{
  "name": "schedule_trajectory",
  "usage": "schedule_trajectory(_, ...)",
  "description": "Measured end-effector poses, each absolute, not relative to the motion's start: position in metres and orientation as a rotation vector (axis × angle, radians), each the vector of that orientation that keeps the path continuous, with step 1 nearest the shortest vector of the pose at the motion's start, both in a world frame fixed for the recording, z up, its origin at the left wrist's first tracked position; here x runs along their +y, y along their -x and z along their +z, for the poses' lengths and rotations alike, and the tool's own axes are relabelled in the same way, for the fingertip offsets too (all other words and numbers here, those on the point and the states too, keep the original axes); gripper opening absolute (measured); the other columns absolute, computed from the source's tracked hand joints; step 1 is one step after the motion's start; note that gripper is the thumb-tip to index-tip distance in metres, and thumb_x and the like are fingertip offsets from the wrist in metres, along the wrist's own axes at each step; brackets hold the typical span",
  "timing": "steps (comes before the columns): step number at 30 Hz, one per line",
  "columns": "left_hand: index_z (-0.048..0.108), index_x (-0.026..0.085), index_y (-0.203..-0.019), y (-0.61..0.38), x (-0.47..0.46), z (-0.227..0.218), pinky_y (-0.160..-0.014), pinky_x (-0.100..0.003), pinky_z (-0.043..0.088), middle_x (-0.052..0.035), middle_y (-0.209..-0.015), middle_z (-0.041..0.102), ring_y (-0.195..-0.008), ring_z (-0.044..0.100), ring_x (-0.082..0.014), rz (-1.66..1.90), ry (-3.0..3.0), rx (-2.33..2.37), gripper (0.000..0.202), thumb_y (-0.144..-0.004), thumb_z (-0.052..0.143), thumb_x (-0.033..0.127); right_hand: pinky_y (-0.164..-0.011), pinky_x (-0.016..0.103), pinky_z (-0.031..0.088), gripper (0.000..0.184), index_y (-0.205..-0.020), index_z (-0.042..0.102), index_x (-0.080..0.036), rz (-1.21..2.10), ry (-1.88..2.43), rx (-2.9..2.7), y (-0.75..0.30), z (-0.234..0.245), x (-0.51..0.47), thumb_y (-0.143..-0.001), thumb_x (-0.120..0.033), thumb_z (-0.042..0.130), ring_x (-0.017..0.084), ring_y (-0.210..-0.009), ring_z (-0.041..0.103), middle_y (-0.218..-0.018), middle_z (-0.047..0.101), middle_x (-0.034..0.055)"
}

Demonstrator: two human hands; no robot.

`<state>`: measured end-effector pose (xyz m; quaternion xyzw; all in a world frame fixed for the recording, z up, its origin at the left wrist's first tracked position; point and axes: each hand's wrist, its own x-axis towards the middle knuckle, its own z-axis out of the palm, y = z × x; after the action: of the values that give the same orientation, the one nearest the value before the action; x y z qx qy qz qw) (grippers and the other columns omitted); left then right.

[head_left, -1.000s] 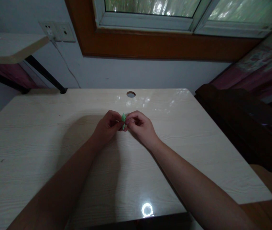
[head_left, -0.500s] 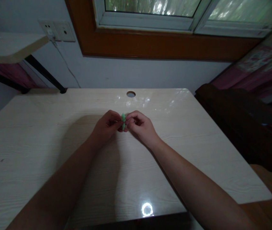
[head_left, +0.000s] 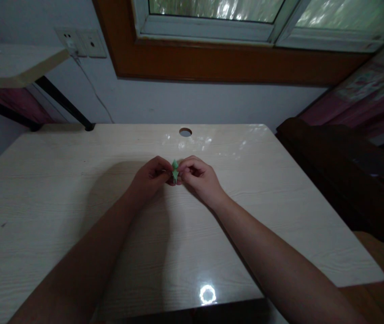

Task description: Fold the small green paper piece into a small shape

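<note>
A small light-green piece of folded paper [head_left: 175,170], with pointed corners above and below, is held between both hands over the desk [head_left: 212,252]. My left hand [head_left: 151,174] pinches its left side with thumb and forefinger. On the opposite side, my right hand [head_left: 198,173] has its thumb and fingertips closed on the right edge. The fingers partly cover the paper, so its full shape is hidden.
A round cable hole [head_left: 185,132] lies near the desk's back edge. At the left, a raised shelf [head_left: 19,67] stands on black legs. Dark wooden furniture [head_left: 340,175] is at the right. A white cord [head_left: 93,90] hangs from the wall socket [head_left: 92,44].
The green paper has turned slightly between my fingers and shows more of its lower pointed part. Both hands have hardly moved.
</note>
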<state>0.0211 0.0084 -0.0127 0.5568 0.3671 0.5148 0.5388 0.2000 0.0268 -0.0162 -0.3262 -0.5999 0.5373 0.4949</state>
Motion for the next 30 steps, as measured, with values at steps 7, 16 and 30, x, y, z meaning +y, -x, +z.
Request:
schedule_trajectory(7, 0.059, 0.016, -0.085, -0.020, 0.010, -0.013, -0.066, -0.029, 0.059, -0.0001, -0.073, 0.071, -0.067, 0.072, -0.0152, 1.239, -1.319, 0.871, 0.011, -0.081, 0.069, 0.019, -0.062, 0.029, 0.053, 0.006, -0.079, 0.070, -0.021, 1.302, 0.769, -1.431, -0.200, -0.019, 0.028, -0.076, -0.017, 0.069, 0.012, -0.069, 0.062, -0.089, 0.063, 0.0015)
schedule_trajectory(16, 0.060, 0.017, -0.086, -0.023, 0.010, -0.018, -0.065, -0.025, 0.056, 0.0009, -0.072, 0.069, -0.066, 0.067, -0.0118, 1.260, -1.405, 0.926, 0.010, -0.083, 0.068, 0.020, -0.065, 0.029, 0.050, 0.014, -0.084, 0.066, -0.020, 1.411, 0.776, -1.352, -0.199, -0.011, 0.025, -0.085, -0.033, 0.070, 0.013, -0.065, 0.063, -0.072, 0.067, -0.0002)
schedule_trajectory(30, 0.052, 0.020, -0.099, -0.025, 0.013, -0.025, -0.064, -0.026, 0.057, 0.0015, -0.078, 0.070, -0.068, 0.069, -0.0126, 1.278, -1.370, 0.872, 0.025, -0.083, 0.071, 0.023, -0.062, 0.029, 0.046, 0.017, -0.085, 0.063, -0.021, 1.276, 0.887, -1.440, -0.198, -0.019, 0.028, -0.080, -0.032, 0.075, 0.013, -0.061, 0.059, -0.063, 0.062, -0.0031)
